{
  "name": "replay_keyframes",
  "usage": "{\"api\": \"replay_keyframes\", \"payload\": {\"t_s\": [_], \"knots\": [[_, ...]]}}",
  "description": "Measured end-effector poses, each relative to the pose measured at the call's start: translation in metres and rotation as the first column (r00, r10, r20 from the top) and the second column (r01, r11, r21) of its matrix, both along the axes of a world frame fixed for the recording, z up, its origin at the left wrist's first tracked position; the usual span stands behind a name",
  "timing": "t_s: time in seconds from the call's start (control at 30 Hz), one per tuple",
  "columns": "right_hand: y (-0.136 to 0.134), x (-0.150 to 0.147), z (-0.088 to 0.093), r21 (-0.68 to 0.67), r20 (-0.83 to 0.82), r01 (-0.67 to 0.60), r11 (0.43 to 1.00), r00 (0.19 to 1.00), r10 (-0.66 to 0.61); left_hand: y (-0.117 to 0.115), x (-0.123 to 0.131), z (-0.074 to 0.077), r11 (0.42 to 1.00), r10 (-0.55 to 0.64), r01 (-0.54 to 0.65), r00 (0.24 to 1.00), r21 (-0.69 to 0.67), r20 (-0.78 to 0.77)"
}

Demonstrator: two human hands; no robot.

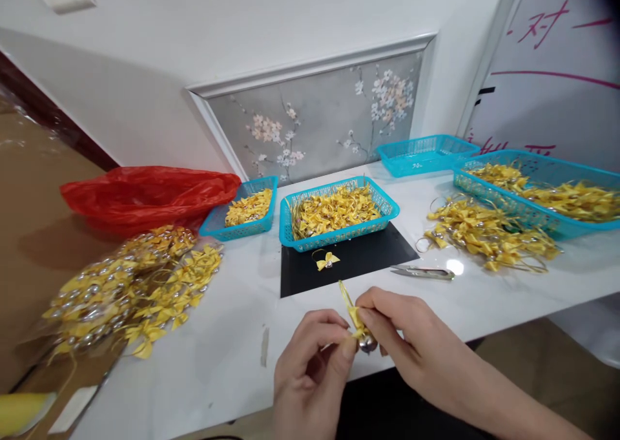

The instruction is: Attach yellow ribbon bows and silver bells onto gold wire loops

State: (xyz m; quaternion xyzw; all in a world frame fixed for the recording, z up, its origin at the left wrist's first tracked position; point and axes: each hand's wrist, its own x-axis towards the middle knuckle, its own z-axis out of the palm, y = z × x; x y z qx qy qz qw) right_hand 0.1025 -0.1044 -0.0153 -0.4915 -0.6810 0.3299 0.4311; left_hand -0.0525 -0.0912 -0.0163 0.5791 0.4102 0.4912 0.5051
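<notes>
Close to the table's front edge, my left hand (314, 366) and my right hand (407, 330) pinch one yellow ribbon bow with a silver bell (367, 344) between them. The left thumb and forefinger grip the bow's left side, while the right fingers hold its right side. Its cord loop sticks up above the fingertips, and the bell hangs low, facing me. Beyond the hands a single finished-looking bow (328, 261) lies on a black mat (300, 278). A pair of thread snips (423, 272) rests right of the mat.
A blue basket (339, 235) of bows stands on the mat's back part. Another blue basket (237, 231) and a red bag (145, 194) are left of it. Bagged bows (97, 291) lie at left, a loose pile (489, 233) at right, near more blue baskets (571, 223).
</notes>
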Motion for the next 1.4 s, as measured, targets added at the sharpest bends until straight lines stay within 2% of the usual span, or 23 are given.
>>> {"api": "replay_keyframes", "payload": {"t_s": [0.07,0.1,0.17,0.23,0.3,0.37,0.43,0.5,0.57,0.63,0.67,0.73,0.8,0.87,0.9,0.97,1.0,1.07,1.13,1.23,1.3,1.37,1.4], "knots": [[-0.001,-0.006,-0.004,0.048,-0.047,0.042,0.998,0.998,-0.039,0.001,0.001,-0.001,0.976,-0.048,0.090,0.978,-0.200,0.204],[-0.001,-0.009,-0.006,0.074,-0.071,0.060,0.995,0.996,-0.055,0.001,0.002,-0.002,0.941,-0.052,0.149,0.951,-0.302,0.305],[-0.002,-0.013,-0.011,0.107,-0.121,0.091,0.990,0.990,-0.078,0.001,0.005,-0.003,0.837,-0.018,0.271,0.882,-0.476,0.472],[-0.003,-0.016,-0.014,0.106,-0.181,0.100,0.989,0.980,-0.079,0.001,0.007,-0.005,0.731,0.033,0.366,0.824,-0.577,0.565],[-0.004,-0.015,-0.015,0.089,-0.237,0.090,0.992,0.969,-0.066,0.000,0.009,-0.005,0.681,0.056,0.407,0.801,-0.609,0.597],[-0.005,-0.012,-0.012,0.080,-0.258,0.062,0.995,0.965,-0.039,-0.002,0.009,-0.004,0.703,0.023,0.389,0.823,-0.595,0.567],[-0.005,-0.008,-0.008,0.088,-0.224,0.034,0.996,0.974,-0.014,-0.003,0.008,-0.001,0.803,-0.031,0.306,0.879,-0.512,0.476],[-0.005,-0.006,-0.004,0.120,-0.164,0.030,0.992,0.986,-0.010,-0.005,0.005,0.003,0.926,-0.041,0.162,0.941,-0.340,0.337],[-0.005,-0.005,-0.001,0.163,-0.104,0.038,0.986,0.994,-0.021,-0.008,0.002,0.007,0.992,0.027,-0.003,0.982,-0.129,0.187],[-0.005,-0.006,-0.001,0.204,-0.060,0.040,0.978,0.998,-0.028,-0.010,0.001,0.010,0.993,0.105,-0.108,0.993,0.054,0.056],[-0.005,-0.006,-0.001,0.222,-0.040,0.037,0.974,0.999,-0.029,-0.011,0.000,0.011,0.983,0.125,-0.123,0.992,0.134,-0.003],[-0.004,-0.008,-0.002,0.244,-0.013,0.030,0.969,1.000,-0.028,-0.010,0.000,0.012,0.960,0.127,-0.098,0.987,0.261,-0.098],[-0.004,-0.008,-0.002,0.251,-0.012,0.019,0.968,1.000,-0.016,-0.008,0.001,0.012,0.943,0.133,-0.075,0.978,0.325,-0.161],[-0.004,-0.008,-0.002,0.238,-0.035,0.015,0.971,0.999,-0.007,-0.005,0.001,0.011,0.949,0.137,-0.074,0.972,0.306,-0.189],[-0.005,-0.008,-0.002,0.227,-0.057,0.017,0.974,0.998,-0.004,-0.003,0.002,0.010,0.966,0.109,-0.059,0.976,0.250,-0.190],[-0.005,-0.008,-0.003,0.196,-0.120,0.016,0.980,0.993,0.008,-0.001,0.003,0.007,0.999,-0.017,0.021,0.994,0.034,-0.111],[-0.006,-0.009,-0.004,0.174,-0.162,0.014,0.985,0.987,0.015,0.000,0.003,0.005,0.991,-0.088,0.086,0.996,-0.107,-0.016],[-0.006,-0.010,-0.006,0.112,-0.250,0.001,0.994,0.968,0.028,0.000,0.005,0.001,0.913,-0.154,0.227,0.961,-0.339,0.229],[-0.007,-0.011,-0.008,0.049,-0.317,-0.010,0.999,0.948,0.025,-0.001,0.007,-0.002,0.828,-0.126,0.327,0.900,-0.456,0.417],[-0.007,-0.012,-0.007,0.013,-0.379,-0.006,1.000,0.925,0.010,-0.004,0.010,-0.004,0.753,-0.105,0.424,0.832,-0.504,0.544],[-0.007,-0.012,-0.004,-0.013,-0.429,-0.017,1.000,0.903,0.010,-0.006,0.011,-0.005,0.730,-0.117,0.462,0.811,-0.504,0.573],[-0.006,-0.011,-0.001,-0.065,-0.477,-0.065,0.996,0.878,0.026,-0.007,0.010,-0.005,0.764,-0.139,0.430,0.837,-0.481,0.529],[-0.006,-0.010,0.001,-0.084,-0.480,-0.086,0.993,0.876,0.035,-0.007,0.008,-0.006,0.818,-0.149,0.369,0.876,-0.440,0.458]]}}
